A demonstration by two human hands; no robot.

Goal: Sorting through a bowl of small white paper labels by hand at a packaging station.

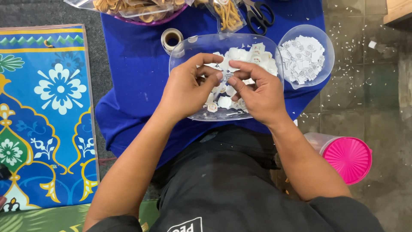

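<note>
- Small white label (226, 76) is being pinched between both our hands, just above the clear tray (182, 51) of white pieces.
- We are closing our left hand (189, 88) and right hand (257, 92) on it, fingertips meeting.
- Beside the tray's right edge, a round clear lid (325, 64) is holding more paper labels; behind the tray, scissors (259, 15) are lying on the blue cloth (133, 73).

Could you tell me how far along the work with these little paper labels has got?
Done: loose white labels lie in the clear tray, and a round lid beside it holds a pile of cut slips. In hand: the left hand and right hand pinch one small label together over the tray. Left: many slips in the lid look untouched.
</note>
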